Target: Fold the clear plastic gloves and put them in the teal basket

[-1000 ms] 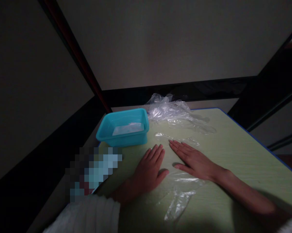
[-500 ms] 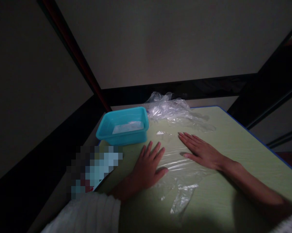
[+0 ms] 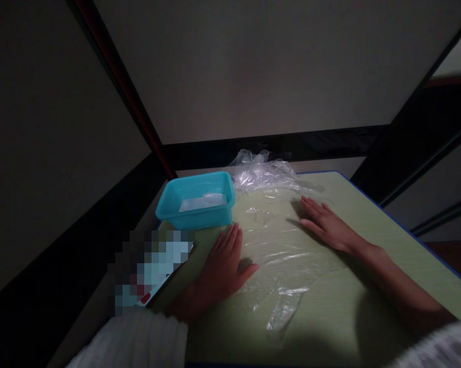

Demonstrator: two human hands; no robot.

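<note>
Lying spread across a pale green, wood-grained tabletop with a blue edge (image 3: 372,230), a thin, clear, wrinkled sheet of plastic film (image 3: 282,258) occupies the middle, between the person's two hands, its glossy creases catching the light and a folded, shinier strip showing at its near end. The left hand (image 3: 225,263) is palm down at the film's left side, fingers nearly straight and close together, thumb stretched out towards the film; it grips nothing. The right hand (image 3: 330,227) is on the far right side, flattened out, fingers extended and thumb held apart, likewise with nothing in its grasp; a shadow falls beside its fingertips, and whether it touches the surface cannot be told. Beyond the film, at the back edge, sits a crumpled heap of transparent plastic (image 3: 263,176). Just left of that heap stands a turquoise, rectangular plastic basin (image 3: 203,221) with a whitish, flat piece (image 3: 203,203) inside, its nature unclear. Nearer, at the left edge, lies a pale item (image 3: 161,266), mostly obscured by pixelation. White, fluffy sleeves (image 3: 134,337) cover both forearms partway.
</note>
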